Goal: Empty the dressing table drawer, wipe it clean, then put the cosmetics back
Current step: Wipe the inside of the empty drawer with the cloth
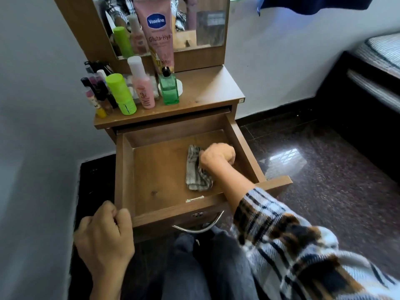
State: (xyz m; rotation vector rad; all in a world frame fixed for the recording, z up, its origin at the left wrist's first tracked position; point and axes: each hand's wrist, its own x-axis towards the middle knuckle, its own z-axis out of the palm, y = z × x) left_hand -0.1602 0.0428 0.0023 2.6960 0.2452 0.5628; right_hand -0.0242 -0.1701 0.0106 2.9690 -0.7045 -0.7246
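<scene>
The wiping step is in hand. The right hand (217,155) is down inside the open drawer (127,169), its fingers (230,155) closed on a striped cloth (195,169) that trails toward the drawer front beneath them. The left hand (104,232) rests at the drawer's front left corner, its fingers curled shut on nothing I can see. The cosmetics (129,92) stand well beyond both hands on the worktop (207,89). Next, the cloth probably needs sweeping into the bare left half and corners before the bottles return.
</scene>
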